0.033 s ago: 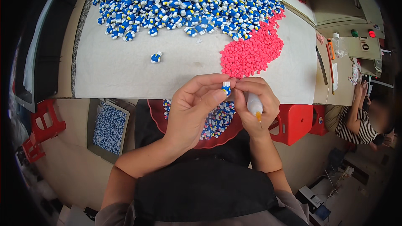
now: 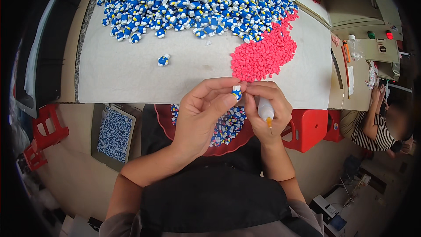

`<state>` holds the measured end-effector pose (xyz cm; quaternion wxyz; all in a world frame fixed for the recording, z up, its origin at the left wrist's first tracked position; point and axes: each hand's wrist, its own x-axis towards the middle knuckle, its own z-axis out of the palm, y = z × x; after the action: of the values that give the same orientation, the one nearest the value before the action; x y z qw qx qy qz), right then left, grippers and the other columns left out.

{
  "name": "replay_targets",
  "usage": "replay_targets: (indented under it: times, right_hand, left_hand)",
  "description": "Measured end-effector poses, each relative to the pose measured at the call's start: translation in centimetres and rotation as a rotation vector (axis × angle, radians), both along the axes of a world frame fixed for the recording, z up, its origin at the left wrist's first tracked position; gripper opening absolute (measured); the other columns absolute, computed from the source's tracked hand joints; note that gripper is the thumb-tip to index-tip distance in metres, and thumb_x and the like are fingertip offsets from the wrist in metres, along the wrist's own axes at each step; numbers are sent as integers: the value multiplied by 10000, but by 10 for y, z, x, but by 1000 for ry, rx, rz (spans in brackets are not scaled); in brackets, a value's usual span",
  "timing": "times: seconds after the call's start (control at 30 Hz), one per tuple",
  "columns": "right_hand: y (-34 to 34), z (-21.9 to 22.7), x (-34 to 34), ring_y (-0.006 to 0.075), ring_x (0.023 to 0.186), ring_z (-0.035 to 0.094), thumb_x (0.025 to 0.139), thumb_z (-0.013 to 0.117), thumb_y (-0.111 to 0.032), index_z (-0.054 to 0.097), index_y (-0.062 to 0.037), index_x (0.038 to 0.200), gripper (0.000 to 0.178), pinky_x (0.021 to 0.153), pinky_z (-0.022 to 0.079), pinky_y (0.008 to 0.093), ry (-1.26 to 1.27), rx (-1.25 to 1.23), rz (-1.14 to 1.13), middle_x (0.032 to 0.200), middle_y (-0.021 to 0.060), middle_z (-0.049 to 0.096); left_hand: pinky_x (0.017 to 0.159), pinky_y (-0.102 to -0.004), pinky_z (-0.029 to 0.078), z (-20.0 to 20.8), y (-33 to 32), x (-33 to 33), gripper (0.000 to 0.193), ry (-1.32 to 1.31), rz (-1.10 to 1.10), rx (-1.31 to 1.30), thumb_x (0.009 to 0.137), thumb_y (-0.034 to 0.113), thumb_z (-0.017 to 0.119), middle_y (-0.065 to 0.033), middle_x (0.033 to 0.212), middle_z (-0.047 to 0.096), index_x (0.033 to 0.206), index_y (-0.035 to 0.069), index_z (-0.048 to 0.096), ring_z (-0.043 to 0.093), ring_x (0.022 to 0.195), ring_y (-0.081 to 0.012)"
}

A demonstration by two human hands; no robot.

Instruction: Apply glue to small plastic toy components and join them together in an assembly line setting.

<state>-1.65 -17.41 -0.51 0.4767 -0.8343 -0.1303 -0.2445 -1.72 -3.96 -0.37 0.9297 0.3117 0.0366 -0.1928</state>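
My left hand (image 2: 206,105) pinches a small blue-and-white figurine (image 2: 237,92) between thumb and fingers, just over the table's near edge. Close beside it, my right hand (image 2: 271,107) has a white squeeze bottle (image 2: 265,109) tucked in its palm, the thin needle tip pointing back toward me. The right thumb and forefinger meet at the figurine; whether they pinch a small piece there is hidden. Beyond the fingertips lies a heap of small pink pieces (image 2: 263,57). A single figurine (image 2: 163,60) rests apart on the white table cover (image 2: 131,79).
A large pile of blue-and-white figurines (image 2: 193,4) covers the far side. Below my hands, a red basin (image 2: 164,123) holds more figurines. A filled bin (image 2: 95,134) stands at left on the floor. Red stools (image 2: 309,129) flank me. Another person (image 2: 372,127) works at far right.
The squeeze bottle's needle tip has shifted slightly to the left with a small turn of my right hand. Everything else looks the same.
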Motion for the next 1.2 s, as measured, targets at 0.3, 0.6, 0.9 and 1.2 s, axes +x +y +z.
replay_targets:
  times: [0.3, 0.6, 0.9, 1.2]
  right_hand:
    - [5, 0, -3, 211, 647, 584, 634, 635, 63, 564, -10, 770, 170, 564, 461, 272, 49, 13, -48, 733, 104, 600]
    - [-11, 21, -12, 146, 713, 502, 648, 630, 50, 572, -5, 745, 126, 648, 400, 245, 388, 515, 242, 768, 76, 527]
    - [-10, 17, -12, 132, 700, 480, 643, 651, 26, 581, -9, 735, 120, 621, 383, 238, 455, 523, 269, 763, 61, 508]
    - [-6, 27, -15, 109, 641, 486, 587, 715, 4, 592, -38, 830, 276, 584, 391, 225, 416, 599, 220, 773, 61, 504]
  left_hand:
    - [842, -286, 420, 0, 1, 1, 234, 22, 29, -5, 809, -4, 491, -131, 1004, 563, 1042, -29, 490, 530, 954, -156]
    - [814, -273, 433, -1, 7, -1, 239, -37, -97, 101, 796, 22, 527, -132, 971, 580, 1029, -28, 512, 556, 906, -155]
    - [778, -240, 440, 1, 10, 0, 229, -144, -146, 179, 773, 3, 553, -109, 941, 589, 998, -40, 537, 556, 870, -127]
    - [760, -244, 452, 1, 11, 1, 240, 6, -263, -7, 792, 34, 539, -103, 941, 584, 1022, -29, 525, 561, 844, -129]
